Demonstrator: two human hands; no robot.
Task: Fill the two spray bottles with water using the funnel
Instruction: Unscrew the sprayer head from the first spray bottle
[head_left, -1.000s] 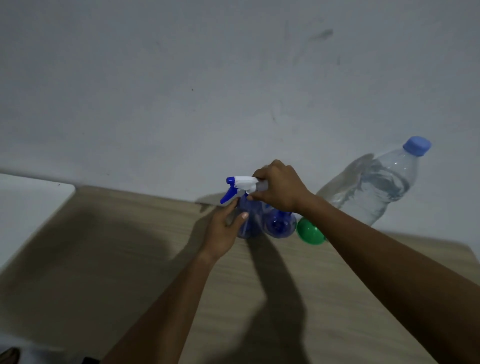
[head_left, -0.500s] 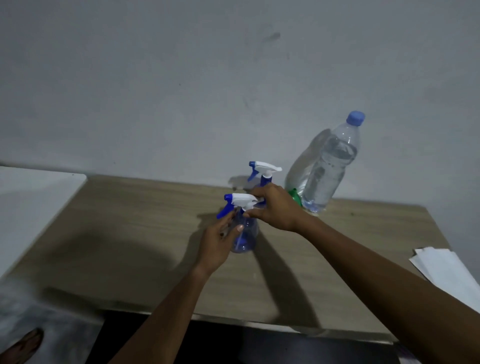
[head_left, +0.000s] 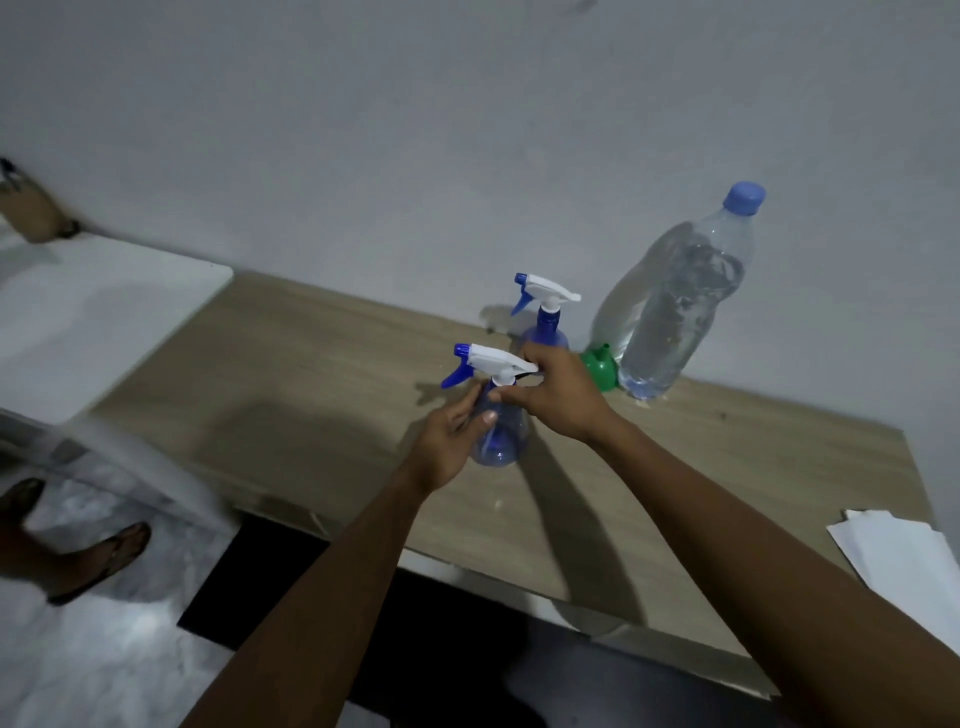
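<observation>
A blue spray bottle (head_left: 503, 441) with a white and blue trigger head (head_left: 488, 361) stands on the wooden table (head_left: 311, 374). My left hand (head_left: 451, 441) holds its body. My right hand (head_left: 558, 397) pinches the collar and rear of its trigger head. A second spray bottle (head_left: 545, 317) stands behind it, near the wall. The green funnel (head_left: 600, 366) lies on the table between that bottle and a large clear water bottle (head_left: 675, 306) with a blue cap.
White paper sheets (head_left: 904, 561) lie at the table's right front corner. A white surface (head_left: 93, 312) adjoins the table on the left. Someone's sandalled feet (head_left: 98, 561) stand on the pale floor at lower left. A grey wall runs behind the table.
The view has pulled back and down, so the whole table and floor show. The near spray bottle has come forward from beside the second one. Both hands have kept their hold on it.
</observation>
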